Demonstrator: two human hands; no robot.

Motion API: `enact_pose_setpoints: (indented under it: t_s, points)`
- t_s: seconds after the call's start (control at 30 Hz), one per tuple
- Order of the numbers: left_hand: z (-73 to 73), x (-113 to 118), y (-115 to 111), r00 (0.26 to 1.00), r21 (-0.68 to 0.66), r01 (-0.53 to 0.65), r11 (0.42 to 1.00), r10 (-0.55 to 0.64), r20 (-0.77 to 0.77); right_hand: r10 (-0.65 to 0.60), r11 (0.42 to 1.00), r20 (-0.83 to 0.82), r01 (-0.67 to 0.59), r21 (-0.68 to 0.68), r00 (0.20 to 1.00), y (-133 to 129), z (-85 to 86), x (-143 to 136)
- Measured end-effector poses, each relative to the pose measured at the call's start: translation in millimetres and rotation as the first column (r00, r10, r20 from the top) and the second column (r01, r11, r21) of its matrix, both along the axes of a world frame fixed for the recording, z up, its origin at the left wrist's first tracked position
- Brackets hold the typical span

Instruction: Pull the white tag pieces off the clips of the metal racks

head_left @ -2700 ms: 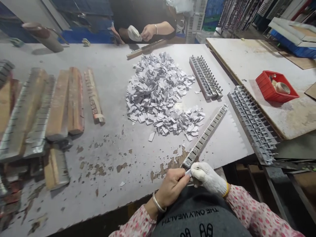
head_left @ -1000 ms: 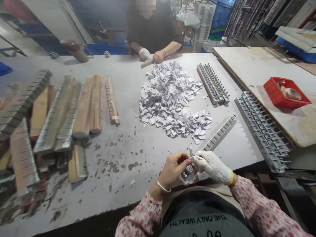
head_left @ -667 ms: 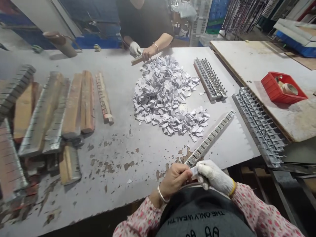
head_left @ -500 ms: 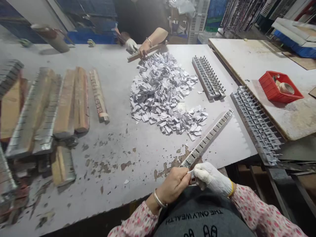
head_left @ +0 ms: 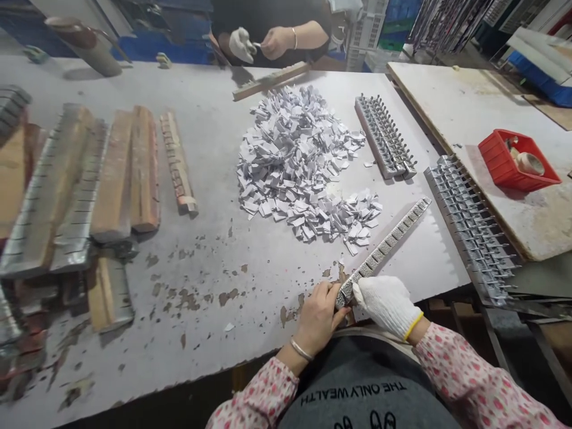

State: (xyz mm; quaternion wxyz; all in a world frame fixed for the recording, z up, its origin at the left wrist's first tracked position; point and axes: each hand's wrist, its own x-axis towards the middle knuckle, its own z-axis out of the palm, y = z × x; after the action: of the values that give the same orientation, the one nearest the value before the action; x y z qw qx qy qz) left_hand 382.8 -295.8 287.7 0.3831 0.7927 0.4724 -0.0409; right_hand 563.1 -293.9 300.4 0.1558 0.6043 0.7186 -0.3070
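Note:
A long, narrow silver bar (head_left: 388, 243), with a textured surface and evenly spaced crosswise slots, lies slanting away from me on the table. My left hand (head_left: 318, 317), bare with a bangle at the wrist, is wrapped round its near end. My right hand (head_left: 385, 302), in a white knit glove, is closed at the bar's right side near that end; its fingertips touch the bar and hide whatever is in them. Beyond the bar spreads a large heap of small folded white pieces (head_left: 295, 161).
Wooden blocks (head_left: 111, 179) with slotted silver edges lie at left. Racks of metal pegs (head_left: 386, 137) and a wider spiked rack (head_left: 473, 232) stand at right, near a red bin (head_left: 516, 161). A co-worker's hands (head_left: 261, 44) are above a wooden bar (head_left: 270, 80) across the table.
My hands have parted from a small white piece held between them and moved onto the bar's near end. The co-worker's hands have lifted off their wooden bar and come together.

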Motion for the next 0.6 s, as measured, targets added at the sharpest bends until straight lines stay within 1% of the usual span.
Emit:
enact_pose_setpoints:
  t_s: [0.1,0.17,0.23,0.27,0.3,0.33,0.37,0.43,0.47,0.53,0.6]
  points:
    - [3.0,-1.0,0.4,1.000,-0.009,0.001,1.000,-0.001,-0.023,0.052,0.984,-0.002,-0.052,-0.173,0.999,17.2,4.2,-7.5]
    - [1.1,-5.5,4.7,1.000,-0.030,0.021,0.999,-0.022,-0.013,0.073,0.969,-0.013,-0.074,-0.234,0.997,26.1,6.4,-9.1]
    - [-4.2,-12.1,16.9,0.997,-0.088,0.069,0.994,-0.067,0.025,0.071,0.969,-0.016,-0.073,-0.235,0.997,29.9,9.1,-7.9]
    - [-7.6,-15.1,26.7,0.997,-0.105,0.075,0.992,-0.071,0.041,0.065,0.973,-0.012,-0.066,-0.221,0.998,29.8,10.4,-6.6]
    - [-11.1,-17.4,38.9,0.998,-0.100,0.057,0.993,-0.053,0.043,0.056,0.978,-0.010,-0.057,-0.201,0.998,28.7,11.3,-5.0]
    - [-14.7,-18.6,53.0,1.000,-0.063,0.010,0.998,-0.009,0.029,0.048,0.983,-0.010,-0.049,-0.176,0.999,26.9,11.7,-3.4]
    - [-18.2,-18.6,68.4,0.998,0.001,-0.057,0.998,0.057,0.000,0.041,0.988,-0.015,-0.043,-0.150,0.999,24.9,11.9,-1.7]
    - [-24.7,-15.7,99.1,0.978,0.146,-0.188,0.971,0.199,-0.065,0.043,0.993,-0.043,-0.048,-0.108,0.998,21.2,11.6,2.4]
    - [-27.7,-13.7,112.3,0.965,0.194,-0.227,0.954,0.248,-0.090,0.048,0.994,-0.062,-0.054,-0.093,0.997,19.7,11.2,5.3]
    - [-32.8,-11.7,131.5,0.946,0.237,-0.270,0.933,0.303,-0.114,0.052,0.995,-0.117,-0.061,-0.075,0.992,16.6,9.2,14.2]
    - [-35.6,-15.4,139.8,0.935,0.251,-0.307,0.918,0.340,-0.102,0.013,0.998,-0.185,-0.024,-0.059,0.983,12.8,2.5,26.6]
